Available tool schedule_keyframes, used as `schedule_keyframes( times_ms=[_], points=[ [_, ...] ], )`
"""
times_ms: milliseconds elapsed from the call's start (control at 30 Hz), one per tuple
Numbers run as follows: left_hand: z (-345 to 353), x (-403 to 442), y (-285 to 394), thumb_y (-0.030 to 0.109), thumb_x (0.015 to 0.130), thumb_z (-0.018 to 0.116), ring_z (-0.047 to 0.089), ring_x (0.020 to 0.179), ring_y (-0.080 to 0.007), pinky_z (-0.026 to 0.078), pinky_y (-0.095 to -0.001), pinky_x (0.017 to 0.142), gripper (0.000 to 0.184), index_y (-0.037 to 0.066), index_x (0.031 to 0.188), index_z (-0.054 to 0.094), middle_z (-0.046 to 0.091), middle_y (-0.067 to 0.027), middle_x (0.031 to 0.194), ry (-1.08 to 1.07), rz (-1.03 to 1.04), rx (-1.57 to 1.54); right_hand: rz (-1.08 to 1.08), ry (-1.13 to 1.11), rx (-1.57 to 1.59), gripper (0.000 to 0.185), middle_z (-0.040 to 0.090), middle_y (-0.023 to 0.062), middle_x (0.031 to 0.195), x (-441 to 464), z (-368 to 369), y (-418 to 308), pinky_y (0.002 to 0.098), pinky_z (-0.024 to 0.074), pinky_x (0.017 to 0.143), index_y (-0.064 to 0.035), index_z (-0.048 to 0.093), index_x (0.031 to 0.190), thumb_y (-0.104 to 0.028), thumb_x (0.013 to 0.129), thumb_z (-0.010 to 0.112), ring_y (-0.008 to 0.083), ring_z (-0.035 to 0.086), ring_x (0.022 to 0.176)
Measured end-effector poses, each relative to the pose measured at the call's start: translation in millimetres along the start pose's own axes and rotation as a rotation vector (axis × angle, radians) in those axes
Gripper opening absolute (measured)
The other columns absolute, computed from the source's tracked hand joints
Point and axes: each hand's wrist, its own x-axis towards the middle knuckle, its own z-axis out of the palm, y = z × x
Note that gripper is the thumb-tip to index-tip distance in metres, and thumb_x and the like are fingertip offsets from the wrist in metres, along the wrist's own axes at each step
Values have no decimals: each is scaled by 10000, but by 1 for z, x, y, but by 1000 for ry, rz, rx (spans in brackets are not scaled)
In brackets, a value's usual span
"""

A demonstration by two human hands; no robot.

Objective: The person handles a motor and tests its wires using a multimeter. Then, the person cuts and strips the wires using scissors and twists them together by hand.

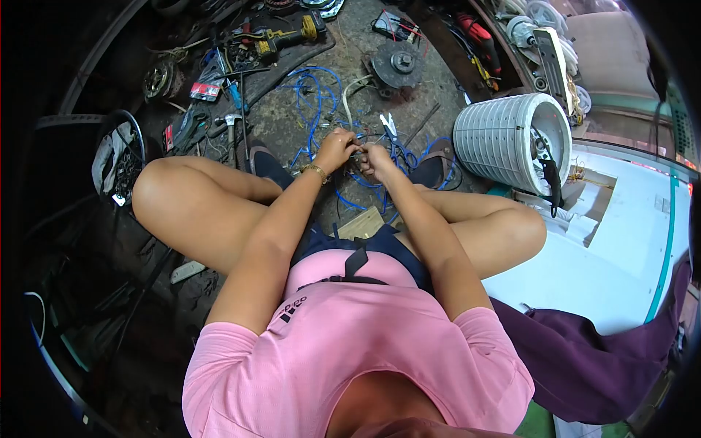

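My left hand (336,150) and my right hand (375,161) meet fingertip to fingertip above the cluttered floor, between my feet. The fingers of both are closed in a pinch. Whatever lies between them is too small to name. Blue wire (314,109) runs in loose loops behind and beneath the hands. Just beyond my right hand lies a pair of white-looking scissors or pliers (389,125), close to more blue wire. A pale cable (349,98) curves on the floor ahead of my left hand.
A white slatted basket (491,140) lies on its side at the right. Ahead are a yellow cordless drill (289,36) and a round metal motor part (398,64). A hammer (231,131) and other tools lie left. A wooden piece (360,224) is near my lap.
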Motion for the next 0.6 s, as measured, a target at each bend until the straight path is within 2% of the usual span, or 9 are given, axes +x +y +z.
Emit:
schedule_keyframes(
  times_ms=[33, 133, 200, 233, 333, 433, 533, 600],
  points=[
    [-2, -2, 2, 100, 737, 691, 576, 920, -323, 461, -407, 811, 113, 46, 831, 656, 646, -145, 826, -21, -8, -1, -25, 15, -61, 138, 496, 66, 603, -4, -2, -2, 334, 431, 501, -87, 529, 862, -223, 882, 524, 245, 553, 559],
    [0, 1, -6, 112, 744, 689, 579, 882, -318, 458, -404, 799, 117, 41, 830, 652, 641, -149, 815, -72, 3, -65, -115, 67, -246, 229, 544, 112, 631, -15, -18, -21, 350, 468, 549, -71, 535, 912, -296, 871, 555, 281, 602, 624],
    [2, 3, -12, 128, 748, 689, 577, 869, -319, 455, -406, 793, 129, 39, 832, 648, 640, -150, 811, -106, -62, -131, -165, 104, -368, 298, 576, 142, 650, -34, -33, -39, 361, 493, 581, -61, 539, 945, -345, 864, 576, 306, 635, 667],
    [2, 6, -15, 136, 750, 689, 576, 863, -319, 454, -406, 791, 135, 39, 834, 647, 639, -151, 809, -123, -94, -164, -360, 172, -480, 284, 578, 134, 660, -50, -46, -64, 400, 490, 575, -76, 547, 942, -327, 835, 623, 316, 629, 679],
    [0, 10, -18, 162, 761, 694, 573, 846, -307, 451, -392, 750, 168, 39, 860, 635, 632, -155, 804, -204, -148, -231, -750, 122, -673, 293, 616, 140, 721, -47, -55, -64, 449, 488, 609, -72, 552, 951, -303, 801, 652, 342, 629, 706],
    [-9, 6, -5, 166, 767, 688, 569, 846, -311, 449, -397, 749, 162, 45, 861, 637, 617, -155, 804, -169, -119, -96, -722, 152, -693, 237, 596, 121, 684, -42, -44, -59, 437, 493, 599, -88, 558, 949, -272, 810, 614, 340, 624, 679],
    [-4, 2, -6, 152, 770, 684, 564, 847, -315, 448, -399, 745, 153, 45, 866, 631, 603, -156, 809, -125, -75, -92, -525, 227, -500, 131, 505, 77, 573, -38, -27, -51, 350, 452, 455, -100, 551, 844, -228, 862, 532, 253, 595, 562],
    [1, 1, -7, 146, 773, 679, 561, 849, -317, 447, -397, 746, 146, 45, 864, 627, 606, -154, 817, -67, -24, -72, -273, 57, -203, 144, 535, 80, 599, -36, -29, -48, 338, 420, 426, -95, 546, 857, -238, 871, 532, 237, 583, 540]
  ],
)
